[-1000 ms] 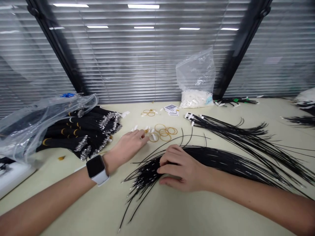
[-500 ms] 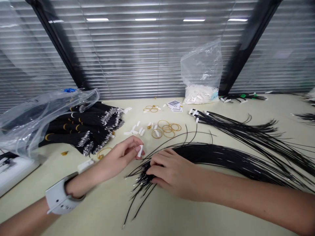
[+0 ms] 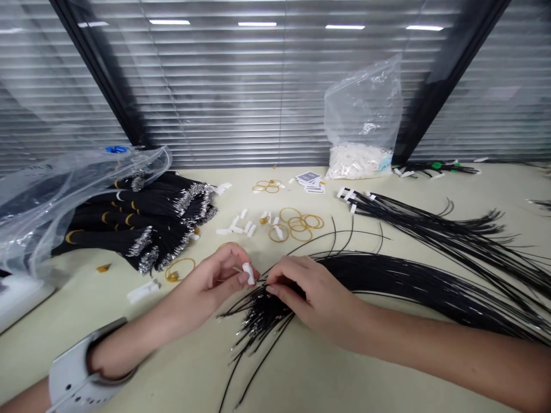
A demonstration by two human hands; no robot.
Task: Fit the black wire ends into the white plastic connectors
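My left hand [image 3: 221, 282] pinches a small white plastic connector housing [image 3: 248, 273] between thumb and fingers. Just right of it, my right hand [image 3: 312, 292] has thumb and forefinger closed on the end of a thin black wire, its tip close to the housing. Whether the tip is inside the housing I cannot tell. Beneath my right hand lies a thick bundle of loose black wires [image 3: 387, 278], their metal-tipped ends [image 3: 258, 315] fanned out toward the left.
Loose white housings [image 3: 236, 223] and yellow rubber bands [image 3: 301, 223] lie behind my hands. At left are tied black wire bundles [image 3: 129, 221] under a plastic bag [image 3: 38, 201]. Wires with white housings [image 3: 387, 215] lie right, near a bag of white pieces [image 3: 359, 160] and cards [image 3: 310, 180].
My right hand has risen from the wire ends and now pinches one wire near the housing. My left hand has turned the housing slightly. The view has shifted a little.
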